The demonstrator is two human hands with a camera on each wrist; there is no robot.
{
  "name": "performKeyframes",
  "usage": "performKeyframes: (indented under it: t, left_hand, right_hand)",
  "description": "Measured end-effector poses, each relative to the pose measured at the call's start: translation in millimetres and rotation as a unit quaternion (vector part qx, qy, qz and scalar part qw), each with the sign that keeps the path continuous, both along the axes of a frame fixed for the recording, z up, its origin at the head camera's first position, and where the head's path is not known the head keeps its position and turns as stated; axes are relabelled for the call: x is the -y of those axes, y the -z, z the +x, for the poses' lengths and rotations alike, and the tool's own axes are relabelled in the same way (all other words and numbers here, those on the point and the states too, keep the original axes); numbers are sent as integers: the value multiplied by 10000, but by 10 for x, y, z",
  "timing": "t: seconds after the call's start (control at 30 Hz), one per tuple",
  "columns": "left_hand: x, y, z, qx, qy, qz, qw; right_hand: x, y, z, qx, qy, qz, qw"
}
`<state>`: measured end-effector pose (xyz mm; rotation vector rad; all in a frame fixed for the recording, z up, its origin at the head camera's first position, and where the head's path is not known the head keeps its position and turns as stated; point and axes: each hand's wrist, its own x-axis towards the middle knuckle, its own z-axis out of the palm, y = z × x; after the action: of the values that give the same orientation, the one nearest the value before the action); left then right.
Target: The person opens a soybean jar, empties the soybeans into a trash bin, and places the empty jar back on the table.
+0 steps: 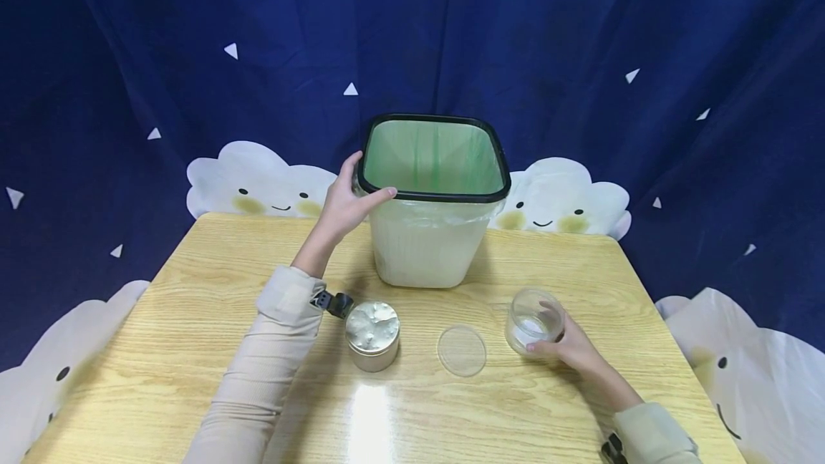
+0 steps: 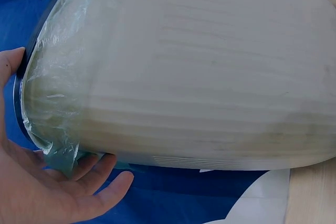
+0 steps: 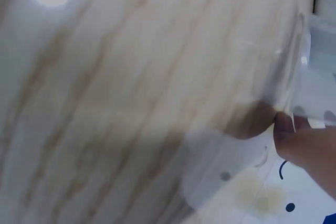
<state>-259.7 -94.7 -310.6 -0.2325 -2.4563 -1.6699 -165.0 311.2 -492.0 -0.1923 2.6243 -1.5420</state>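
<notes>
Presently, the centre-frame wastebasket (image 1: 425, 245) stands lined, left hand (image 1: 341, 208) gripping its rim (image 1: 445, 197); right hand (image 1: 571, 342), lower right, holds a clear cup (image 1: 525, 310), clear disc (image 1: 461, 351) lying apart.

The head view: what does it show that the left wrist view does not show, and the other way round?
Only the head view: a silver-topped tin, a clear disc, the inside of the bin, and the right hand holding a clear cup.
Only the left wrist view: the lower fingertips of the left hand, beside the hanging edge of the bag.
Both: bin, left hand, wooden table, blue curtain.
</notes>
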Motion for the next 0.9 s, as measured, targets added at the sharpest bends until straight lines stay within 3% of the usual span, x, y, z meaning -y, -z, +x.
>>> performKeyframes:
  t: [0.13,0.33,0.6,0.9]
  left_hand:
    - [-1,-7,8,18,9,24,10000]
    - [-2,-21,19,41,34,41,10000]
    - [-14,-21,9,-28,36,16,10000]
    - [-2,-24,7,-36,23,-26,10000]
  right_hand:
    - [-10,15,21,183,-126,-241,9995]
    - [-22,-10,50,66,-164,-368,9992]
    - [-87,-157,112,37,-53,-315,9995]
    - [-77,-347,172,-758,-71,72,9971]
